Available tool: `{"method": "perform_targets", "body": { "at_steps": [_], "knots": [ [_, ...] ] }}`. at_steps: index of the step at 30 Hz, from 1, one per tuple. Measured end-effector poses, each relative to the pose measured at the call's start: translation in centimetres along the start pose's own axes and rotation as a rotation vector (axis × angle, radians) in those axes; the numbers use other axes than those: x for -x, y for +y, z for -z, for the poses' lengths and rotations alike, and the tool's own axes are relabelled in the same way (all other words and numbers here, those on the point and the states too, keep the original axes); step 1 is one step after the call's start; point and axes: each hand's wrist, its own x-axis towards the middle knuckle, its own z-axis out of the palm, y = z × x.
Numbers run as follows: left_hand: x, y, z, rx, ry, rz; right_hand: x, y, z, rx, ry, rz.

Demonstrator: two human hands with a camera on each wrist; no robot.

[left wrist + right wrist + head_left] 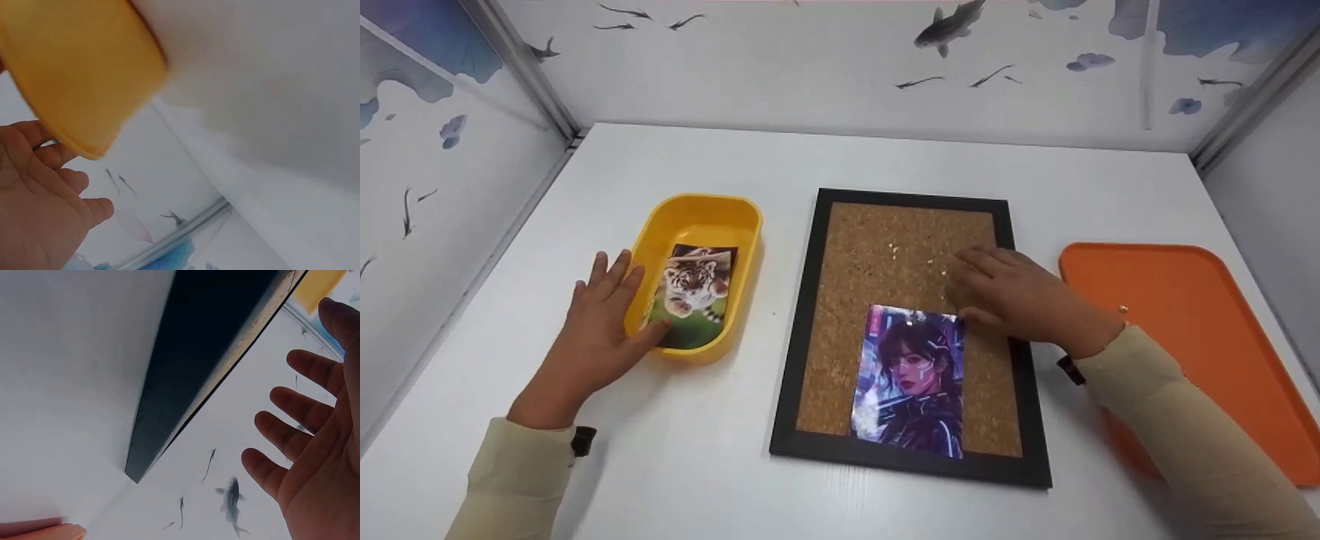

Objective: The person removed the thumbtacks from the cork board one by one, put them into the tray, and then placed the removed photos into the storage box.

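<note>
Head view: the purple-blue portrait print (911,390) lies on the lower part of the black-framed corkboard (855,277), its bottom edge overlapping the frame. The right hand (1009,292), fingers extended and grasping nothing, is beside the print's upper corner. The left hand (600,322), spread and released, is at the rim of the yellow bin (709,225) containing a tiger picture (694,300). Rightward, an orange tray (1177,292) lies on the white table (720,442).

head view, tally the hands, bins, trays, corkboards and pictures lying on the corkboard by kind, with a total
Hands: 2, left hand and right hand
Bins: 1, yellow bin
Trays: 1, orange tray
Corkboards: 1, black-framed corkboard
Pictures on the corkboard: 1, purple-toned picture
Total: 6
</note>
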Motion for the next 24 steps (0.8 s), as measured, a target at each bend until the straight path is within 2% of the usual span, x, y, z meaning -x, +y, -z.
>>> {"method": "perform_targets", "body": {
  "at_steps": [2, 4, 6, 8, 11, 15, 19, 24],
  "knots": [
    [0.1, 1.9, -0.2, 0.017, 0.090, -0.102, -0.1, 0.0, -0.1, -0.002, -0.007, 0.006],
    [0.1, 4.1, -0.8, 0.005, 0.160, -0.246, -0.3, -0.1, -0.1, -0.014, -0.011, 0.013],
    [0.0, 6.4, -1.6, -0.024, 0.200, -0.396, -0.4, -0.1, -0.3, -0.025, -0.011, 0.019],
    [0.0, 8.6, -2.6, -0.030, 0.192, -0.519, -0.4, -0.2, -0.4, -0.043, -0.009, 0.022],
    [0.1, 11.8, -4.2, -0.008, 0.069, -0.606, -0.4, -0.3, -0.4, -0.064, -0.004, 0.023],
    [-0.2, 14.9, -6.3, -0.038, -0.169, -0.637, -0.3, -0.3, -0.3, -0.073, 0.000, 0.020],
    [-1.1, 16.5, -8.4, -0.106, -0.371, -0.654, -0.3, -0.5, -0.3, -0.071, -0.009, 0.020],
    [-1.9, 17.2, -9.9, -0.160, -0.529, -0.663, -0.4, -0.8, -0.1, -0.059, -0.002, 0.031]
  ]
}}
